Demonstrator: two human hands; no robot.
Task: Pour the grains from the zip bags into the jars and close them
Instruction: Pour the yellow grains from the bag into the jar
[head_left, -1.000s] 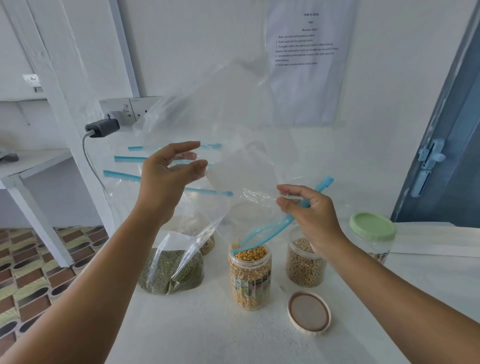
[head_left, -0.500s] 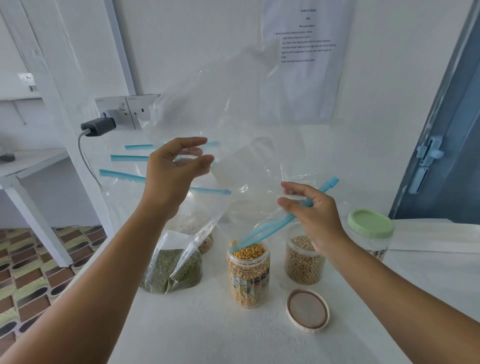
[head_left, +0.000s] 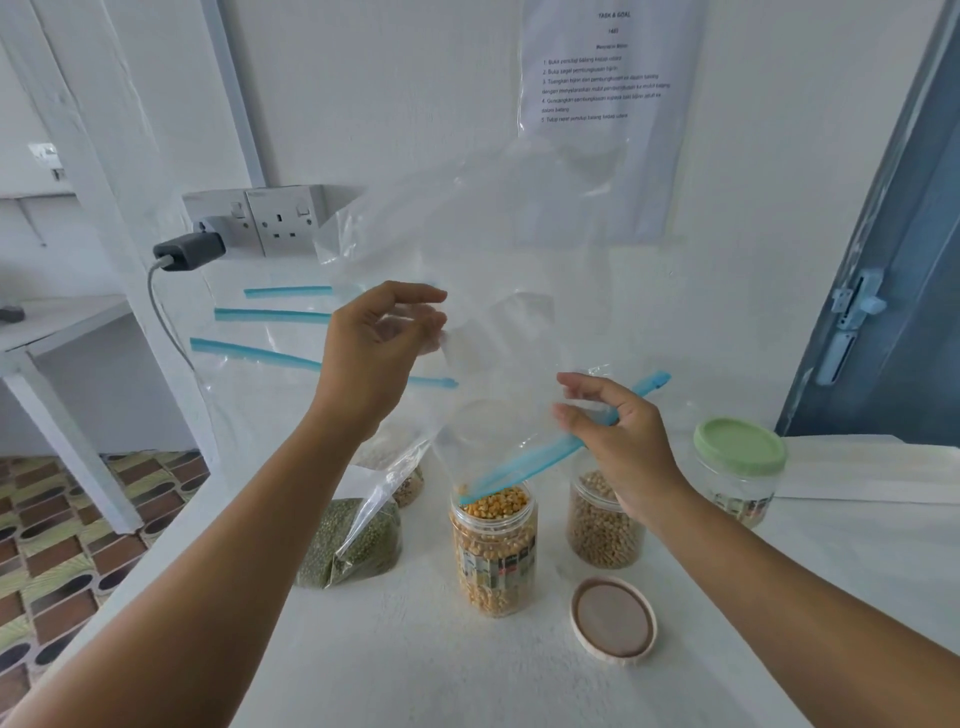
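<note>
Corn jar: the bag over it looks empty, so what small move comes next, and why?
Probably lift the bag clear and set it aside. It looks empty, both hands pinch it, the corn jar is full to the rim, and its lid lies beside it.

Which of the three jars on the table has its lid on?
The jar with the green lid, farthest right. The corn jar and the jar of pale beans stand open.

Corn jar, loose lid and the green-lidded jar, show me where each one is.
corn jar (head_left: 493, 551), head view, on its labelled side wall.
loose lid (head_left: 613, 621), head view, on its brown inner face.
green-lidded jar (head_left: 740, 444), head view, on its lid top.
</note>
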